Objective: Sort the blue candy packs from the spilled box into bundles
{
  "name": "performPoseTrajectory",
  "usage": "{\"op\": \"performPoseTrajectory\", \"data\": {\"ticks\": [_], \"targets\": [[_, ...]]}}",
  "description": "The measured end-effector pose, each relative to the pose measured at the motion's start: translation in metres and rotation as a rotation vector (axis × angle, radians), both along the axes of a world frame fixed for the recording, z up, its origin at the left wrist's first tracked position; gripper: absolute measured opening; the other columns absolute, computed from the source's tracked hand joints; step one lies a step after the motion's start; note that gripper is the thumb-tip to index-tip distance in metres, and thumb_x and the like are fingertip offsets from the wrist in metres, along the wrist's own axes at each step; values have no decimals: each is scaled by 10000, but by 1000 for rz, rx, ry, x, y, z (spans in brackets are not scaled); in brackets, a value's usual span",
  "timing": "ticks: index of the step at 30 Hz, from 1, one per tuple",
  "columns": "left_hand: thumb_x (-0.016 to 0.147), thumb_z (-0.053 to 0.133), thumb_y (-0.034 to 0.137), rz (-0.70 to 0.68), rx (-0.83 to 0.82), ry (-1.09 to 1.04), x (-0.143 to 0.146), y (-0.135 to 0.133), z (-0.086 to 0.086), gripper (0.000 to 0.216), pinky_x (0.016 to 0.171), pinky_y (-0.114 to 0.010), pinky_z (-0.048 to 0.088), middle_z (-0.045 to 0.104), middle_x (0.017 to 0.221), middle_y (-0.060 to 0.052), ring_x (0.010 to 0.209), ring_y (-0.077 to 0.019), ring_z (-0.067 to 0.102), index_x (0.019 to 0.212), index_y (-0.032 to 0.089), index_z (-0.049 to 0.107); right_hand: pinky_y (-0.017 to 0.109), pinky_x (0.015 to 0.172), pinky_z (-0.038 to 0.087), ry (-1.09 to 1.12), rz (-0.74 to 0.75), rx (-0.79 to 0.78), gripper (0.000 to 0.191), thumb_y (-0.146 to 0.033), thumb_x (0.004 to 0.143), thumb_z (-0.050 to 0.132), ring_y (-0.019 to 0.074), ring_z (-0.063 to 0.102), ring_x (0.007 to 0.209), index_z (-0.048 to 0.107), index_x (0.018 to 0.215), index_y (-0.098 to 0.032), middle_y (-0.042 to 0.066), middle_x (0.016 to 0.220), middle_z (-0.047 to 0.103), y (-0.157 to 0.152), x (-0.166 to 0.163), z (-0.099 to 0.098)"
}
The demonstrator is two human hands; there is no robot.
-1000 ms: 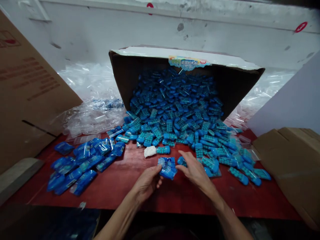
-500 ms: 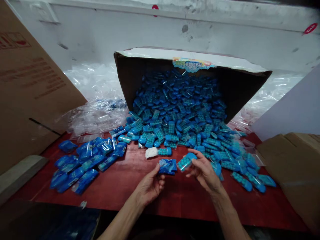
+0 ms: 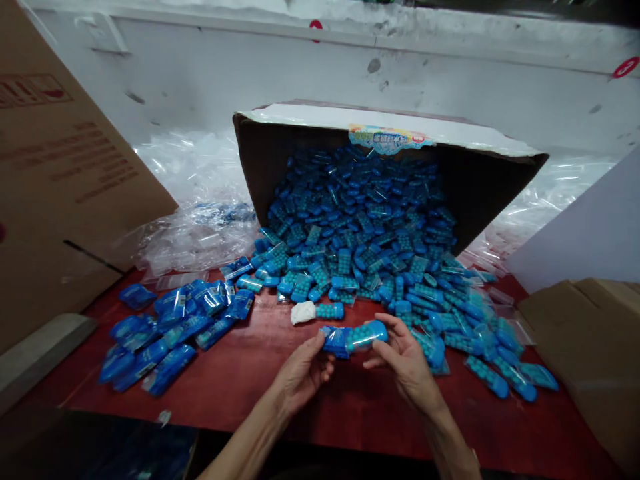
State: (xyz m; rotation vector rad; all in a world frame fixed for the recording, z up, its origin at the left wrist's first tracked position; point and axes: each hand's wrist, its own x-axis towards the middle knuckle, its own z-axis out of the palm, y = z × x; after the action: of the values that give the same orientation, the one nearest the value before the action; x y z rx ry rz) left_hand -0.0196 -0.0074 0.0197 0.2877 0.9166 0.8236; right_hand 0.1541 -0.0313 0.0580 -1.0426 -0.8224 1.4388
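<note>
My left hand point(image 3: 303, 373) pinches a small blue printed wrapper point(image 3: 336, 341) above the red table. In my right hand point(image 3: 405, 357) is a clear candy container with a blue cap point(image 3: 369, 335), full of turquoise balls. Its clear end meets the wrapper's right edge and seems to be partly inside it. Just beyond lies another container point(image 3: 330, 311) touching a crumpled white wad point(image 3: 303, 313). A heap of the same containers point(image 3: 360, 220) spills out of a tipped carton point(image 3: 390, 113). Several filled blue packets point(image 3: 173, 327) lie to the left.
Clear plastic packaging point(image 3: 195, 240) is piled at the back left. A large cardboard box point(image 3: 65, 167) stands at the left, beside a grey bar point(image 3: 43, 357). Another cardboard box point(image 3: 585, 360) borders the red table point(image 3: 280, 413) on the right.
My right hand has brought the container leftward against the wrapper, where a gap was before. My left hand keeps its pinch on the wrapper. The view has shifted slightly.
</note>
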Motion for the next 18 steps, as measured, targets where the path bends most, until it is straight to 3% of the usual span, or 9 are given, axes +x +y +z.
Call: {"op": "performPoseTrajectory", "data": {"ticks": [7,18], "targets": [[712,571,326,-29,168,82,-5,5,2,223,372,-161,351,579,610,-10,436,-70,514,801,122,556,260,504,558,-19,-52,21,402,-198,652,651,148,575,756,467,1008,-236,28,1007,560,-3,-2,-8],[695,579,358,-41,229,108,-6,4,4,262,377,-170,343,613,650,-42,445,-79,530,783,112,569,267,522,567,23,-107,46,406,-174,674,631,153,558,816,447,1024,-266,17,1046,541,-12,-5,-18]]}}
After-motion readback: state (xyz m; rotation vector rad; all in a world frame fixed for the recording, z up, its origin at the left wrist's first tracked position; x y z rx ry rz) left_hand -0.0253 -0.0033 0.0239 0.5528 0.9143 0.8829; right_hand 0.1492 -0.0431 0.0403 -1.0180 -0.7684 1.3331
